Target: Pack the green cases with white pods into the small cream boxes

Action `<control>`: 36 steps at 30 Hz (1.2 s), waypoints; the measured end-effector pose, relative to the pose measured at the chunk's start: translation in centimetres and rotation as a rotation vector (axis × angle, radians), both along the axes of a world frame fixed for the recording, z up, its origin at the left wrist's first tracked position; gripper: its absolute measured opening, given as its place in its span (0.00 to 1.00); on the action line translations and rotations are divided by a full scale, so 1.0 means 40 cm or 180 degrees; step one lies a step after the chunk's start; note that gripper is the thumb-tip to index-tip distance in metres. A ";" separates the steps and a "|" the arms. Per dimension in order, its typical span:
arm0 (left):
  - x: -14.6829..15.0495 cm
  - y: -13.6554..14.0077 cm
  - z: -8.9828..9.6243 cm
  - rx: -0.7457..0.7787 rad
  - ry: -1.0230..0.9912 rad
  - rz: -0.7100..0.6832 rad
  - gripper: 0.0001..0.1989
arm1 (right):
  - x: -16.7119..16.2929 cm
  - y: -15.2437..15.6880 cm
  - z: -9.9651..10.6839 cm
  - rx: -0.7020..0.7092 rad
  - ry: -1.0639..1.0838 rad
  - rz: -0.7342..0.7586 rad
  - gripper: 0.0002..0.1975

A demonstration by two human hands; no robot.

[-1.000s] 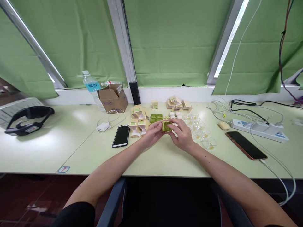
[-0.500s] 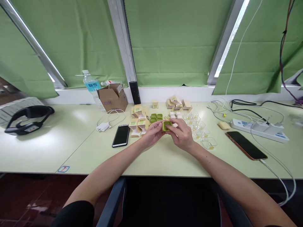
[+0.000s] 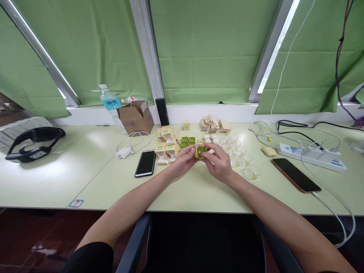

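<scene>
Between my two hands, above the table, is a small green square box (image 3: 200,152) with its hollow side facing up toward me. My left hand (image 3: 186,161) is closed on its left side, thumb along the rim. From the right, my right hand (image 3: 219,162) grips it too, a fingertip at the inner right edge. Behind the hands stand several similar green boxes (image 3: 188,141), set close together. Small white pieces (image 3: 207,138) lie just beyond my right hand. To its right are several clear plastic cups (image 3: 241,151), with yellowish spots at their bottoms.
Folded cream cartons (image 3: 165,148) stand left of the hands, with more cartons (image 3: 212,123) at the back. A phone (image 3: 145,163) lies at left, another phone (image 3: 295,174) at right near a power strip (image 3: 311,156). A brown cardboard box (image 3: 136,118) and a water bottle (image 3: 110,104) stand behind.
The fingertip of my right hand has shifted from the middle of the green box's inside toward its right edge. Both hands otherwise stay in place around the box.
</scene>
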State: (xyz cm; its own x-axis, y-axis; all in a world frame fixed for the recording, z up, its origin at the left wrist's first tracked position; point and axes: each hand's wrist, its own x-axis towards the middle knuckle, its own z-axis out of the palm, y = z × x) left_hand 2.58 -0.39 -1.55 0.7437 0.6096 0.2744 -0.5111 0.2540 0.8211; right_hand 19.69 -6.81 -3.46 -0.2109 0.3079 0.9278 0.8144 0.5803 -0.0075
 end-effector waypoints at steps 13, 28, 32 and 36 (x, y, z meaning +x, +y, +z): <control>-0.001 0.002 -0.004 0.0001 0.0037 0.0005 0.22 | 0.002 -0.002 0.001 -0.0124 -0.0009 -0.0030 0.09; 0.000 -0.001 -0.001 -0.0032 -0.0028 0.0043 0.22 | 0.003 -0.001 -0.004 -0.0138 -0.0036 -0.0068 0.08; 0.000 0.001 -0.001 -0.0015 -0.0011 0.0035 0.21 | 0.003 -0.001 -0.005 -0.0163 -0.0040 -0.0077 0.10; -0.002 0.001 0.000 -0.0001 0.0020 0.0029 0.20 | 0.005 -0.002 -0.003 -0.0086 -0.0079 -0.0076 0.10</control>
